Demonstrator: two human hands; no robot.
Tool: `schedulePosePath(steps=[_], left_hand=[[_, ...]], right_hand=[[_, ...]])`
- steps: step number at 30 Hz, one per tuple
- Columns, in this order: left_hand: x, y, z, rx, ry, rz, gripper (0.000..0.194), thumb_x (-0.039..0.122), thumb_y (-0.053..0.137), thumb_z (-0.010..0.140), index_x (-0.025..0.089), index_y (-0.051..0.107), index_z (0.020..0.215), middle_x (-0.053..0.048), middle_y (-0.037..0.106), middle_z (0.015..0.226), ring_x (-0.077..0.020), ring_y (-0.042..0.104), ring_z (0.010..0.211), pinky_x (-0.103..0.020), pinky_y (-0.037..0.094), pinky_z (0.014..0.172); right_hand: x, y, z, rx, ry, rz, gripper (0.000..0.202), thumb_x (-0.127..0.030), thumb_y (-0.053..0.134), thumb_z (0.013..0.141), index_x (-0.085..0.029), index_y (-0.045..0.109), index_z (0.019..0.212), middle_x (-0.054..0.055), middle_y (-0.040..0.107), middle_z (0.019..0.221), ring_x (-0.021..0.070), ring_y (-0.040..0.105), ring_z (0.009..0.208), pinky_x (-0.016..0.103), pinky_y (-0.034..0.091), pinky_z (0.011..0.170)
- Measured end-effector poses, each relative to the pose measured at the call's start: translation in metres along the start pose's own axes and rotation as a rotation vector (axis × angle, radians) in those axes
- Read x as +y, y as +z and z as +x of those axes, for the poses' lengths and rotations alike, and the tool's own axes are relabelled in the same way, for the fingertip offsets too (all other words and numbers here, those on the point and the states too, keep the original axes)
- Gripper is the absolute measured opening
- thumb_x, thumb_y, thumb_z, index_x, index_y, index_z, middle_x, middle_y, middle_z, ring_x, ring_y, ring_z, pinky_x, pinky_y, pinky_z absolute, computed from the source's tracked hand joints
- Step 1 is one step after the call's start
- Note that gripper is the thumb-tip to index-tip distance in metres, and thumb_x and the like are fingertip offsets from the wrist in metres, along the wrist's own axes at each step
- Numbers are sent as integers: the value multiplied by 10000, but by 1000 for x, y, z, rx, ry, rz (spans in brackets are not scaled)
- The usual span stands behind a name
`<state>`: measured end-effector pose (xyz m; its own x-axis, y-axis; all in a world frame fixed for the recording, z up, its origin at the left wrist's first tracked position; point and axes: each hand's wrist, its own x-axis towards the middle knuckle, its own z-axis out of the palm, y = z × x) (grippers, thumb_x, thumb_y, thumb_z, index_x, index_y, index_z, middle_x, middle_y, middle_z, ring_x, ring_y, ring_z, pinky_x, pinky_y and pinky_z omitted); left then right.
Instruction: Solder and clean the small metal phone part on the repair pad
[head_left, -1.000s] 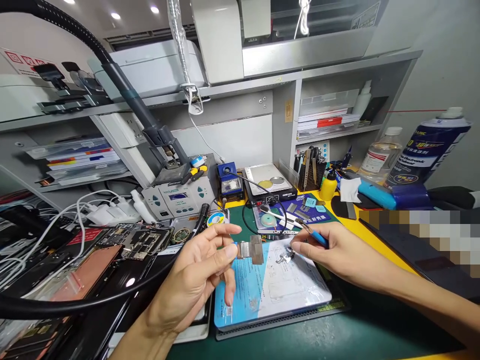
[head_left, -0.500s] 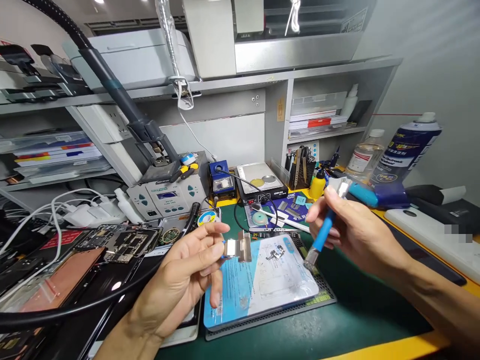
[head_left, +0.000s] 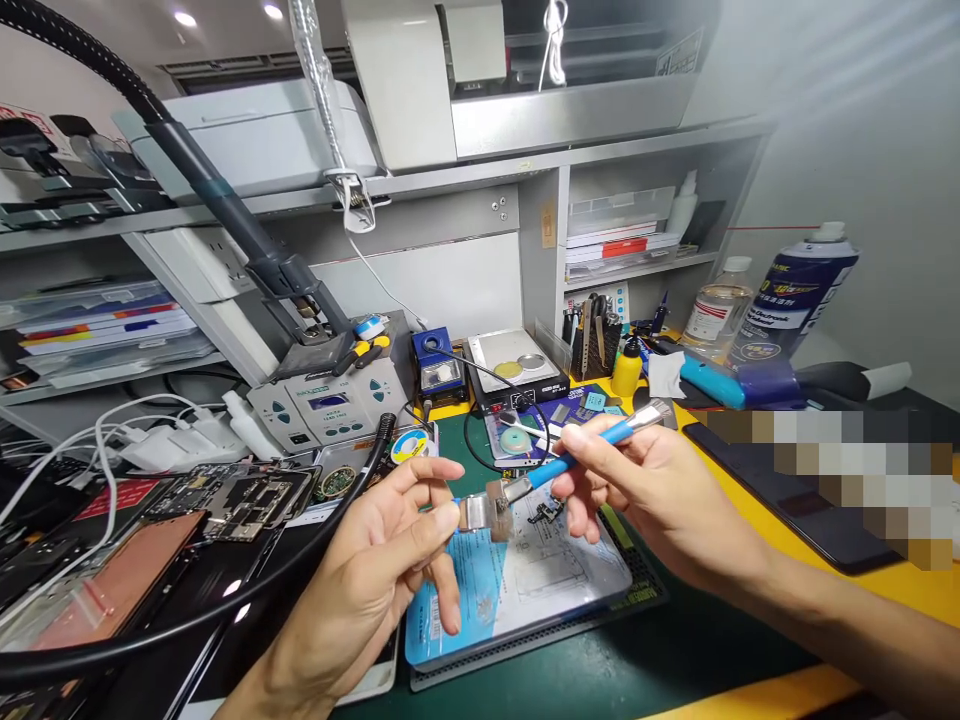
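Left hand (head_left: 394, 545) — closed to a pinch at thumb and fingertips, forefinger stretched out above, lower fingers loose and spread. In the pinch: a small shiny metal piece (head_left: 474, 512), its flat brownish end pointing right, a bit of blue showing by the thumb. Held up in the air over the left part of a blue-and-white pack.

Right hand (head_left: 637, 480) — thumb and fingers closed round the middle of a blue-handled tool (head_left: 553, 468), metal at both ends. Tool slants down to the left; its lower tip meets the brownish end of the metal piece in view, though firm contact cannot be told.

Beneath both: the blue-and-white pack (head_left: 457, 612), flat on a dark perforated board on the green-topped table (head_left: 585, 670). A small dark part (head_left: 546, 513) shows above the pack's upper area, close to the right fingers.

Farther left: circuit boards (head_left: 259, 500), a copper-coloured panel (head_left: 120, 575), and a black hose (head_left: 217, 625) curving across. Behind: a grey control unit (head_left: 334, 412), blue stand (head_left: 439, 372), hot plate (head_left: 517, 362). Right rear: yellow bottle (head_left: 626, 370), clear bottle (head_left: 712, 318), tilted spray can (head_left: 795, 300).
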<state>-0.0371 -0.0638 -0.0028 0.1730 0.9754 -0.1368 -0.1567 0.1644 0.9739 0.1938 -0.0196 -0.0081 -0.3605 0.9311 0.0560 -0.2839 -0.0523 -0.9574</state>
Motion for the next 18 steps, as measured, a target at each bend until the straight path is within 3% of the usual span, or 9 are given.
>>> schedulePosePath(steps=[6, 12, 18], left_hand=[[0, 4, -2, 44, -7, 45, 323, 359, 692, 897, 215, 539, 1141, 62, 533, 790, -81, 588, 414, -184, 417, 431], [-1, 1, -1, 44, -59, 15, 476, 377, 759, 841, 168, 569, 1225, 59, 523, 700, -107, 585, 410, -199, 436, 426], [-7, -4, 3, -84, -146, 38, 422, 406, 754, 848, 113, 688, 1144, 41, 521, 646, -126, 625, 465, -218, 484, 501]], right_hand=[[2, -2, 0, -54, -70, -40, 334, -451, 718, 899, -170, 643, 736, 58, 740, 647, 160, 683, 527, 251, 542, 501], [2, -5, 1, -81, -96, 7, 281, -407, 740, 888, -176, 648, 758, 49, 743, 665, 176, 708, 542, 264, 559, 496], [2, -10, 2, -112, -89, -12, 266, -391, 740, 890, -179, 640, 765, 34, 738, 667, 168, 717, 550, 257, 576, 509]])
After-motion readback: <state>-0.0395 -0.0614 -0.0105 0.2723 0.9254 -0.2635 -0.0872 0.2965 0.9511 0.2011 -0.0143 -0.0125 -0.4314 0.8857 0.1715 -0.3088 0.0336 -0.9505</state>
